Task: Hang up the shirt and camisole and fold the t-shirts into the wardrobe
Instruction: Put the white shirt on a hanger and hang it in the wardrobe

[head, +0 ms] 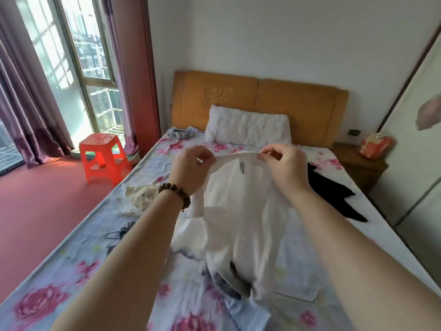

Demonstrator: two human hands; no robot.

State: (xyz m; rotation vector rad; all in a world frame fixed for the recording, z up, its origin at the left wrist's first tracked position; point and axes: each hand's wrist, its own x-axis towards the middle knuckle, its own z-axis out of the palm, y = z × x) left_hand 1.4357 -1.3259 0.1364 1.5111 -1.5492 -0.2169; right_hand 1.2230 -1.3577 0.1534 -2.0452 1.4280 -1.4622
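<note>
A white t-shirt (241, 211) hangs in front of me above the bed, with a small label showing inside its neck. My left hand (191, 168) pinches the collar on the left side. On the collar's right side my right hand (286, 168) is closed on the same edge. The shirt's lower part drapes onto the flowered bedsheet (47, 290). A black garment (331, 194) lies flat on the bed to the right. A cream lacy garment (140, 197) lies crumpled to the left. A bluish-grey garment (229, 283) peeks from under the white shirt.
A white pillow (248, 127) leans on the wooden headboard (298, 103). An orange plastic stool (102, 156) stands on the red floor by the window. A wardrobe door (415, 139) rises at the right, beside a nightstand (358, 161). A black cable (119, 231) lies near the bed's left edge.
</note>
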